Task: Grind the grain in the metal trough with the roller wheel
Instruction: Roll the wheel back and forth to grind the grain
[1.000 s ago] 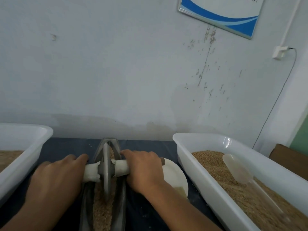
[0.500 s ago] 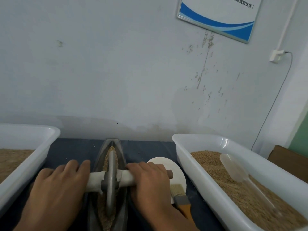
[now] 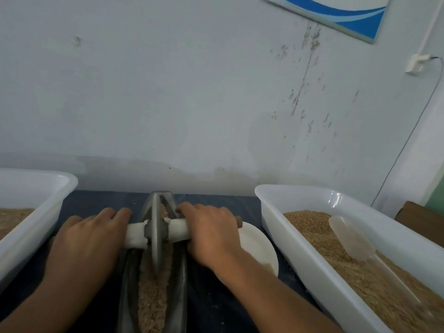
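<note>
Left hand [image 3: 86,239] and right hand [image 3: 211,234] curled over roller wheel [image 3: 155,233] axle, wheel upright in grain-filled metal trough [image 3: 179,280]; white bin [image 3: 336,239] at 3 o'clock.

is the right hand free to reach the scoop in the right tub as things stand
Probably not yet: the right hand grips the roller wheel axle. The scoop lies uncovered on the grain in the right tub, so the path looks free once it lets go.

- Dim, flat, bluish indoor light; soft shadows only.
- Small glare on right tub [image 3: 336,197] rim.
- Bowed wide-angle edges; motion blur at lower right corner.
</note>
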Demonstrator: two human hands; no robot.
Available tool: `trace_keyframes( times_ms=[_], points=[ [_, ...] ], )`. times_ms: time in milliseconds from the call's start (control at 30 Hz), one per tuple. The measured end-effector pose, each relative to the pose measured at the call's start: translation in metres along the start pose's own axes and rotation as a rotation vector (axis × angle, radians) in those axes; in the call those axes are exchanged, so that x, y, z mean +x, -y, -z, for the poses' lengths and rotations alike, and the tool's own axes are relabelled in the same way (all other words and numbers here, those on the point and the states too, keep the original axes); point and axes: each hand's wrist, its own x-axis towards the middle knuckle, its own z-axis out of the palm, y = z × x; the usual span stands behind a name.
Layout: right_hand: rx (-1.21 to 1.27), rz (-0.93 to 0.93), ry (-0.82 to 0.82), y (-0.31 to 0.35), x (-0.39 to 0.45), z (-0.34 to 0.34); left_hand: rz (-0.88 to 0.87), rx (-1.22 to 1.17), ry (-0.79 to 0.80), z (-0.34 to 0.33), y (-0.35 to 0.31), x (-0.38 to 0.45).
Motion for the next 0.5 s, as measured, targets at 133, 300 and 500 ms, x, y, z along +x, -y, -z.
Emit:
trace_keyframes(
  times_ms=[133, 300, 500],
  points=[
    [-0.022, 0.006, 0.071, -0.008, 0.025, -0.008, 0.004, -0.003, -0.055, -0.004, 0.000, 0.010],
    [-0.056, 0.016, 0.078, -0.015, 0.040, -0.012, 0.041, -0.015, -0.089, -0.002, -0.001, 0.017],
    [-0.033, -0.016, 0.062, -0.015, 0.024, -0.013, 0.066, 0.065, -0.100, 0.007, -0.009, 0.011]
  ],
)
